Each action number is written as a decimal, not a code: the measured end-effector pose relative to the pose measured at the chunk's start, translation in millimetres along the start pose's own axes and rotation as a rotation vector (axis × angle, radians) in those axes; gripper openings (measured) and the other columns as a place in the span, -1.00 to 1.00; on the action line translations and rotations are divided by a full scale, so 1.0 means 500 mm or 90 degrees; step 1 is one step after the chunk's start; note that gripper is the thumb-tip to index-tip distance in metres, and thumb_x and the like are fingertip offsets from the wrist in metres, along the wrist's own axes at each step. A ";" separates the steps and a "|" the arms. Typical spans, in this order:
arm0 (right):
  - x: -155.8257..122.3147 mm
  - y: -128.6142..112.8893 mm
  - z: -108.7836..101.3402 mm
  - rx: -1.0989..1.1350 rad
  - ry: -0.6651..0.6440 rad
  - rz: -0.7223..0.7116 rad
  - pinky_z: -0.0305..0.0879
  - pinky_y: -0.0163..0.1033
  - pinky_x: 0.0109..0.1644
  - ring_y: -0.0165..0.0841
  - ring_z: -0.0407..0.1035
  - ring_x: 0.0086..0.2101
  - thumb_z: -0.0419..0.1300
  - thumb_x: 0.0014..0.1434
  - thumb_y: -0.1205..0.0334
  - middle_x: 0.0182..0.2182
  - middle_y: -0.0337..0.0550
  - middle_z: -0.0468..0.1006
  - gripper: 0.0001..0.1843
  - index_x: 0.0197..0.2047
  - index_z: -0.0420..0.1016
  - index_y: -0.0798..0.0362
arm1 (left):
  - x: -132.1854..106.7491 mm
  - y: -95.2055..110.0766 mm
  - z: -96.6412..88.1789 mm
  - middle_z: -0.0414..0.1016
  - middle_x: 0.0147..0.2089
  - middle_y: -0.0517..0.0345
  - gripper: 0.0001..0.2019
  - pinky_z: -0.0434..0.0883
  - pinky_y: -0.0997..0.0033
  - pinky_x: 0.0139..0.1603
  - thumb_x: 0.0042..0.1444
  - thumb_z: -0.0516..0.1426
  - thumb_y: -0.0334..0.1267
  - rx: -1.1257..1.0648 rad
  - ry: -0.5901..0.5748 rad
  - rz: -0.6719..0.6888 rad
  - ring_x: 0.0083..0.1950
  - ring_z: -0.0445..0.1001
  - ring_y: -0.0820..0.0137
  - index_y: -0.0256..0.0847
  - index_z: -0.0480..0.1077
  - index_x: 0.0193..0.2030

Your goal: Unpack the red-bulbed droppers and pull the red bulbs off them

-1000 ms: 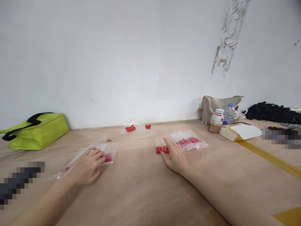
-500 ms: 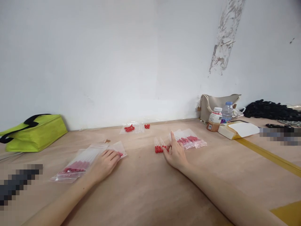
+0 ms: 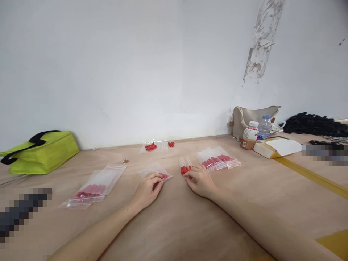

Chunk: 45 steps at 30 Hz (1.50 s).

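Note:
My left hand point(image 3: 150, 187) is closed on the near edge of a clear zip bag point(image 3: 154, 169) lying on the table, with red ends showing inside it. To its right, my right hand point(image 3: 201, 181) has its fingers bent together at a small row of loose, clear, tapered droppers point(image 3: 186, 169) with red bulb ends. Its fingertips touch the nearest red ends and partly cover them. Beyond the right hand lies a stack of filled zip bags point(image 3: 217, 159). Another overlapping pile of bags point(image 3: 92, 186), also holding red-ended droppers, rests left of my left hand.
Near the wall lie more red-ended droppers point(image 3: 151, 146). A lime-green bag point(image 3: 45, 152) stands at the left. On the right are a brown drink bottle point(image 3: 248, 136), a clear bottle point(image 3: 265, 127), a beige bag point(image 3: 254, 113), a book point(image 3: 280, 148) and a black heap point(image 3: 315, 125).
My left hand has moved right with one zip bag, away from the left pile. My right hand's raised index finger has come down and curled toward the loose droppers.

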State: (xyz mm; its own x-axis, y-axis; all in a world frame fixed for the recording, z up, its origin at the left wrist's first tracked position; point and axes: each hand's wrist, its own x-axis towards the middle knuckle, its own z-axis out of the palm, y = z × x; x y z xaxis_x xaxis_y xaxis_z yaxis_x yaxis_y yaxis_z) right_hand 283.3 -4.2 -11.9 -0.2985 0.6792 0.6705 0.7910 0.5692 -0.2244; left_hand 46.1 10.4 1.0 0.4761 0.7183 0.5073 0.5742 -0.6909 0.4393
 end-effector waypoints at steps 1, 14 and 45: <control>0.003 -0.005 0.002 0.012 -0.010 -0.022 0.03 -0.24 -0.23 -0.36 0.26 -0.36 0.09 0.08 0.34 -0.49 -0.20 0.45 -0.86 -0.34 0.47 0.01 | -0.001 -0.003 -0.001 0.45 -0.18 0.10 -0.81 0.33 0.34 -0.11 0.10 0.01 -0.27 -0.030 -0.001 -0.027 -0.13 0.39 0.38 -0.17 0.45 -0.39; 0.064 -0.025 0.060 0.074 -0.030 -0.195 0.08 -0.30 -0.30 -0.39 0.20 -0.37 0.17 0.00 0.36 -0.45 -0.20 0.39 -0.83 -0.31 0.51 -0.04 | 0.017 -0.015 0.026 0.41 -0.23 0.05 -0.91 0.31 0.30 -0.10 -0.23 0.24 -0.30 -0.240 0.048 -0.225 -0.18 0.40 0.33 -0.24 0.43 -0.60; 0.056 -0.038 0.064 -0.080 0.022 -0.257 -0.03 -0.23 -0.27 -0.39 0.15 -0.37 0.04 0.15 0.33 -0.45 -0.18 0.39 -0.81 -0.42 0.45 0.05 | 0.021 0.009 0.030 0.42 -0.22 0.06 -0.79 0.34 0.39 -0.29 -0.04 0.12 -0.11 -0.122 0.013 -0.178 -0.30 0.39 0.39 -0.17 0.51 -0.41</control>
State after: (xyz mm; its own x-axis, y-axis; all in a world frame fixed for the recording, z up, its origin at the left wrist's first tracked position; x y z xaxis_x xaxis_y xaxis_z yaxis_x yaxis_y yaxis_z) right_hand 242.7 18.8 -11.3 -0.5812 0.3966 0.7106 0.6744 0.7234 0.1479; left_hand 63.9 16.0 -2.7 0.3027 0.8819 0.3614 0.5439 -0.4712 0.6943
